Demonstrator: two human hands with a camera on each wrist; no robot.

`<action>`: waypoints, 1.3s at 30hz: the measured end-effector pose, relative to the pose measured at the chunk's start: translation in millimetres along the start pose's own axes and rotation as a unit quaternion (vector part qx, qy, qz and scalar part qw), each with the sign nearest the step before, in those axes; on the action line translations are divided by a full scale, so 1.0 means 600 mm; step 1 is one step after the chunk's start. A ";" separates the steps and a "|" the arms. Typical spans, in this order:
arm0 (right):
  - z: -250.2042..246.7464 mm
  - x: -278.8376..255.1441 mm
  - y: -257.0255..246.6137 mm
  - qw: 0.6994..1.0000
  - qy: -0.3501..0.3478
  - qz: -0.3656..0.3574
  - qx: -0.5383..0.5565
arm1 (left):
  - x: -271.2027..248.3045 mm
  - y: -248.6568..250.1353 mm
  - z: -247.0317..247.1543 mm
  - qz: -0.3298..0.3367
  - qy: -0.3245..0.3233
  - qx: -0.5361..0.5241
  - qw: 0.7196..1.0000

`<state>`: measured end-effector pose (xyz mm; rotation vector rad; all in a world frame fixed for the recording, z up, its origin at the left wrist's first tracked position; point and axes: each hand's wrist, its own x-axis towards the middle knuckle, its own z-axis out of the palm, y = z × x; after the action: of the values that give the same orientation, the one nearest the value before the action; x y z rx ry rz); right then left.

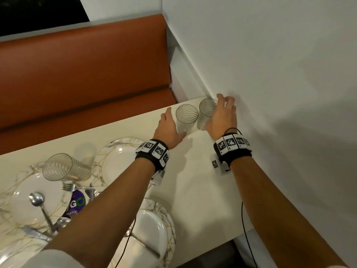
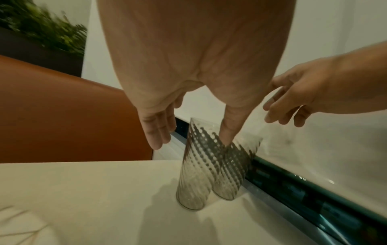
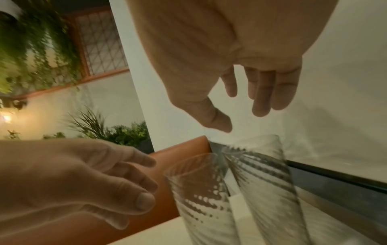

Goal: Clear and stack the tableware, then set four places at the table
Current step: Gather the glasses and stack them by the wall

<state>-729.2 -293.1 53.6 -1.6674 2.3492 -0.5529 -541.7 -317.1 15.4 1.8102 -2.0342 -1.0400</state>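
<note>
Two clear ribbed glasses stand upright side by side at the table's far right corner by the wall: the left glass point(image 1: 186, 118) point(image 2: 194, 175) point(image 3: 201, 199) and the right glass point(image 1: 206, 113) point(image 2: 235, 170) point(image 3: 270, 182). My left hand point(image 1: 170, 124) point(image 2: 188, 131) flanks the left glass with straight fingers off its left side. Its thumb is at the rims between the glasses; contact is unclear. My right hand point(image 1: 222, 111) point(image 3: 240, 117) hovers over the right glass, fingers spread and loose, gripping nothing.
A third ribbed glass point(image 1: 65, 169) lies on its side on gold-veined plates point(image 1: 119, 163) at the left, beside a fork point(image 1: 68, 187), a spoon point(image 1: 37, 200) and a purple packet point(image 1: 76, 206). An orange bench point(image 1: 87, 74) runs behind the table. The white wall point(image 1: 270, 64) bounds the right.
</note>
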 end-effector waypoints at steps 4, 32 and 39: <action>-0.003 -0.046 -0.064 0.996 0.042 -0.045 0.070 | -0.070 -0.046 -0.055 0.027 0.039 -0.025 0.999; 0.278 -0.362 -0.641 0.897 -0.253 -0.296 -0.208 | -0.506 -0.618 -0.459 -0.061 0.228 -0.048 0.971; 0.306 -0.380 -0.670 0.915 -0.241 -0.264 -0.187 | -0.542 -0.696 -0.486 -0.143 0.213 0.125 0.959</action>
<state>-236.3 -229.0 43.7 -2.2994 1.7097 0.2499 24.7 -109.9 54.1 2.2681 -1.7363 -0.4017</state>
